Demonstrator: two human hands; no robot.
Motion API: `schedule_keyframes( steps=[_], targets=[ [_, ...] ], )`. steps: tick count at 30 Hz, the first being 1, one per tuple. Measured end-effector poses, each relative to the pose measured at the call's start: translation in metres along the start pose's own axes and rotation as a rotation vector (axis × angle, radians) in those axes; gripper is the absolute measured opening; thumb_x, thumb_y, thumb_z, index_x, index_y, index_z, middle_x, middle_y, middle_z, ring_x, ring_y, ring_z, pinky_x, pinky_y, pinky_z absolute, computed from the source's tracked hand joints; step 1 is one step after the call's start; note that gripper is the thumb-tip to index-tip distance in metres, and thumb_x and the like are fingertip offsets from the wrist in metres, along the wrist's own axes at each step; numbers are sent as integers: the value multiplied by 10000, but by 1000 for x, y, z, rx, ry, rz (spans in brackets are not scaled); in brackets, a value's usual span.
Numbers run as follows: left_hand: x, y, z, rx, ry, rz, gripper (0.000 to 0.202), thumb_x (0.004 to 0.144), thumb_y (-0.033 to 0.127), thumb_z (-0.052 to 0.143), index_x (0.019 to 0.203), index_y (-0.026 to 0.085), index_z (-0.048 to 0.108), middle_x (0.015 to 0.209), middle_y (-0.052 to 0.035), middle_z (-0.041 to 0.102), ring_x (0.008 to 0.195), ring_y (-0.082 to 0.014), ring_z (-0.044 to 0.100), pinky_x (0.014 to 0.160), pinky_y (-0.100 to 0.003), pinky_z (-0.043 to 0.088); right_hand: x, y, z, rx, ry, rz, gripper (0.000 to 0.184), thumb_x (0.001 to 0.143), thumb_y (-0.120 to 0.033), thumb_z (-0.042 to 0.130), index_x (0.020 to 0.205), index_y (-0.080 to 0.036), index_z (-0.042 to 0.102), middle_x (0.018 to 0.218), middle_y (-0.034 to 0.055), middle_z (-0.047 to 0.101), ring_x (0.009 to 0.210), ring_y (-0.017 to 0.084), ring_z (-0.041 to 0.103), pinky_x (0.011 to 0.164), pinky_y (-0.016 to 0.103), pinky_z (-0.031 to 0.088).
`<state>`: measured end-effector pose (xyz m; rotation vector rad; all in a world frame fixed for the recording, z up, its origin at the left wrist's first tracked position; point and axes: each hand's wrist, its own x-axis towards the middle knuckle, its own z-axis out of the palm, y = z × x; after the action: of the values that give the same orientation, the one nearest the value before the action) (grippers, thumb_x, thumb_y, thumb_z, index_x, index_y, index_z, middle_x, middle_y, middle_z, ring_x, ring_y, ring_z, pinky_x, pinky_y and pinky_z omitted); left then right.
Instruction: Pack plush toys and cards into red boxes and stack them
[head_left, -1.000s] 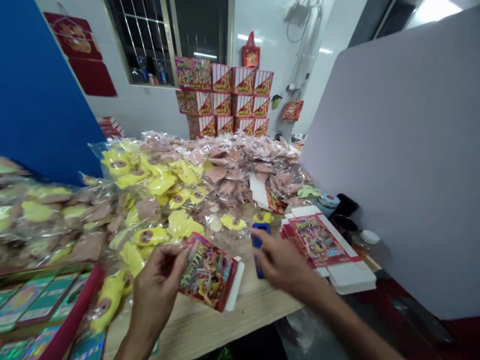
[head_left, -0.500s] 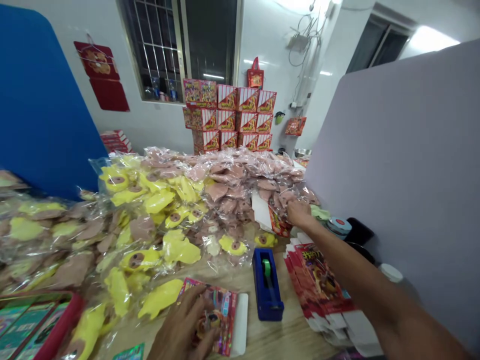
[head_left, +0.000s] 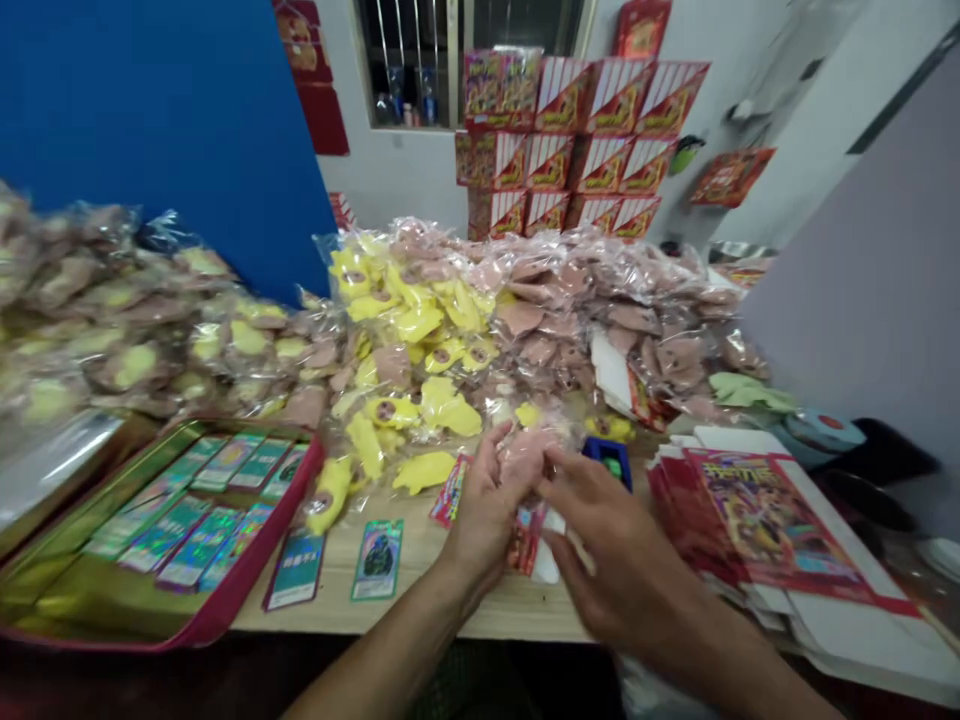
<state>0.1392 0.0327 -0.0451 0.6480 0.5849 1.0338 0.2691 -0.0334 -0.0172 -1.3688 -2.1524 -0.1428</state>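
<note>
A pink soft toy in a clear plastic bag is held up between my two hands over the front of the table. My left hand has its fingers and thumb around the toy's left side. From the right, my right hand pinches the bag with thumb and fingertips, a little blurred. Beneath them lies a colourful printed carton, mostly covered by the hands. Just behind my right hand stands a blue tape dispenser, partly hidden. A card lies on the table left of my left hand.
A heap of bagged pink and yellow toys fills the table's back. At left lies a pink-rimmed tray holding several cards. Flat red cartons are stacked at right. Packed boxes stand behind; a blue panel rises at left.
My right hand has come back from the heap with a bagged pink toy. My left hand has risen off the carton and taken hold of the toy too. The view has tilted down and left.
</note>
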Motion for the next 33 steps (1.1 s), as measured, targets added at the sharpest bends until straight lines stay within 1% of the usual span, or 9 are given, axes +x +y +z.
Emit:
schedule_keyframes(
  steps=[4, 7, 9, 11, 16, 18, 24, 28, 33],
  targets=[
    [-12, 20, -32, 197, -106, 13, 706, 752, 352, 900, 1329, 197, 524, 1207, -136, 727, 1053, -251, 712, 932, -358, 539, 10, 34, 8, 285, 128, 466, 523, 879, -395, 594, 1354, -178, 570, 1325, 185, 634, 1222, 348, 613, 928, 511, 570],
    [-23, 29, -48, 337, -198, -15, 554, 785, 344, 871, 1243, 183, 603, 1117, -118, 726, 996, -219, 695, 858, -312, 536, 15, 49, 17, 672, -137, 641, 432, 835, -551, 620, 1084, -199, 661, 1000, 116, 719, 920, 283, 683, 751, 401, 564],
    [-28, 31, -52, 330, -164, -7, 591, 749, 348, 893, 1248, 189, 619, 1183, -113, 696, 1033, -215, 676, 871, -308, 535, 16, 47, 23, 832, -224, 680, 391, 843, -600, 600, 854, -211, 633, 749, 38, 651, 689, 203, 611, 628, 323, 494],
    [-32, 31, -53, 305, -113, -30, 687, 665, 328, 944, 1260, 191, 629, 1236, -111, 677, 1048, -217, 672, 904, -322, 535, 15, 39, 25, 801, -132, 684, 400, 852, -596, 595, 732, -214, 591, 655, 1, 569, 611, 165, 526, 581, 291, 422],
    [-33, 18, -52, 263, 51, -121, 596, 603, 346, 972, 1098, 137, 716, 965, -86, 756, 853, -169, 700, 865, -305, 544, 9, 15, 18, 590, 242, 538, 234, 855, -412, 648, 755, -209, 707, 912, 53, 682, 902, 212, 623, 810, 323, 469],
    [-34, 12, -51, 213, 45, -178, 591, 573, 336, 984, 1070, 137, 733, 951, -84, 768, 840, -165, 712, 840, -287, 556, 4, 8, 17, 589, 294, 565, 201, 863, -375, 647, 766, -208, 706, 793, 22, 658, 775, 181, 603, 715, 288, 460],
    [-38, 10, -58, 358, 143, -119, 568, 563, 548, 950, 894, 143, 729, 533, 49, 606, 376, -52, 411, 356, -164, 290, -17, 12, 47, 616, 160, 851, 396, 940, -539, 413, 849, -209, 613, 630, -15, 527, 544, 157, 503, 498, 258, 408],
    [-31, 22, -72, 336, 285, 50, 678, 492, 526, 979, 992, 157, 709, 595, 34, 676, 492, -95, 575, 491, -184, 467, -32, 28, 70, 523, 91, 943, 394, 897, -418, 439, 1127, -174, 647, 972, 118, 719, 902, 265, 696, 772, 362, 553],
    [-27, 26, -76, 282, 246, 18, 597, 506, 459, 990, 945, 127, 760, 782, -45, 763, 712, -155, 699, 725, -265, 581, -33, 56, 70, 430, 57, 976, 300, 824, -266, 556, 1053, -142, 706, 1244, 217, 689, 1230, 363, 593, 1128, 513, 363]
  ],
)
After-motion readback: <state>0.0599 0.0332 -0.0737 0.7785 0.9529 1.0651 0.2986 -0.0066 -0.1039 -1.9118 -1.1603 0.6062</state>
